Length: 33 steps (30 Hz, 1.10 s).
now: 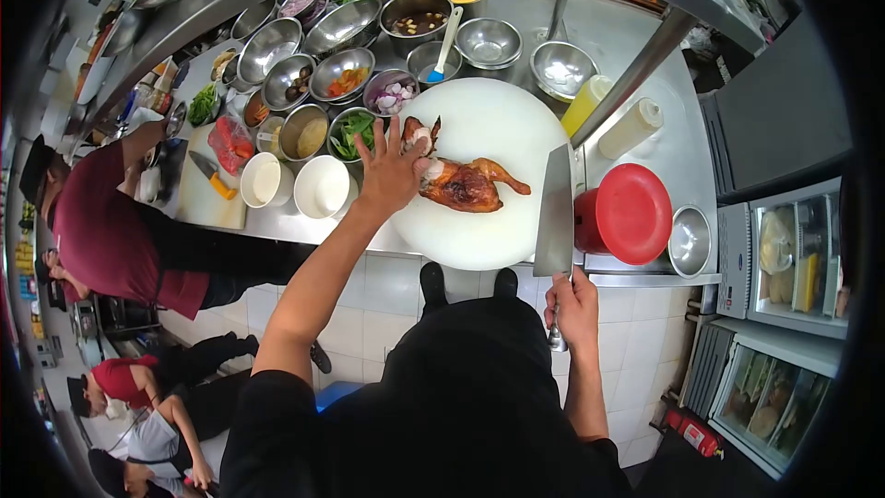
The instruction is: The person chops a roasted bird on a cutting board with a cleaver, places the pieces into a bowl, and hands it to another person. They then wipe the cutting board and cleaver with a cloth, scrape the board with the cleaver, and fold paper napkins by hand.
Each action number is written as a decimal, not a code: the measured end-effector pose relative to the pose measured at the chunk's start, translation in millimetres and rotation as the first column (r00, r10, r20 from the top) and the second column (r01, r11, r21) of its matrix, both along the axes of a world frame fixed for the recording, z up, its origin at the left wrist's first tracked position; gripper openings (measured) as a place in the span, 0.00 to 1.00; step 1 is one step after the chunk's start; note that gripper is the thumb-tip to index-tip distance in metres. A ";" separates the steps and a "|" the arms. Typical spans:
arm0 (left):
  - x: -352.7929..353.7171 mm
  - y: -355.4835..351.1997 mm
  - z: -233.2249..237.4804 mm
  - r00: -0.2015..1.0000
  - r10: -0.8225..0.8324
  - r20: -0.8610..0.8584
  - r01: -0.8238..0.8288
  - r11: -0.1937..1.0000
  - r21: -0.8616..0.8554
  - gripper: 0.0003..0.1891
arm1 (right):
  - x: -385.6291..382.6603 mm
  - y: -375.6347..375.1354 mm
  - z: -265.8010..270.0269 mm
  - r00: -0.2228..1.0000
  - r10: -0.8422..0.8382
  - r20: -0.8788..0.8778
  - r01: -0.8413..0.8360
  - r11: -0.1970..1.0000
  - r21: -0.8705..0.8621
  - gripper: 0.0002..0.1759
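Note:
A browned roast poultry piece (461,186), with a leg pointing right, lies on the round white cutting board (461,244). My left hand (392,173) is over the left end of the meat with its fingers spread, apparently touching it. Part of a smaller browned piece (433,129) shows just past those fingers. In my right hand (573,302) is the handle of a cleaver (554,212). Its broad blade stands nearly upright in the view at the board's right edge, apart from the meat.
Steel bowls of ingredients, including chopped red onion (392,97) and green leaves (352,132), crowd the back left. A red round-topped container (633,214) and squeeze bottles (631,127) stand right. A metal post (636,74) rises nearby. A co-worker in maroon (111,221) works at left.

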<state>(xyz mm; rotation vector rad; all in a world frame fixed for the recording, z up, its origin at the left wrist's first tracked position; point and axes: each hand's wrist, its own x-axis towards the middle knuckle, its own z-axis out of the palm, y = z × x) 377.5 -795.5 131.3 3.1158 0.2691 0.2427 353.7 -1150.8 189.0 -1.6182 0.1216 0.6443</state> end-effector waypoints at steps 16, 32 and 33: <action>-32.3 -97.7 -19.5 0.817 0.545 0.187 -0.198 0.571 -0.797 0.25 | 37.6 -58.4 34.5 0.790 0.595 -0.147 -0.608 0.791 -0.069 0.11; 4.9 -114.6 16.0 0.997 -0.069 -0.032 0.064 0.989 -0.137 0.28 | -7.1 -71.3 14.7 0.968 0.220 -0.119 -0.222 0.975 -0.004 0.09; 6.3 -116.1 16.9 0.997 -0.073 -0.019 0.070 0.991 -0.117 0.27 | -6.9 -72.9 12.5 0.969 0.218 -0.118 -0.220 0.975 -0.004 0.09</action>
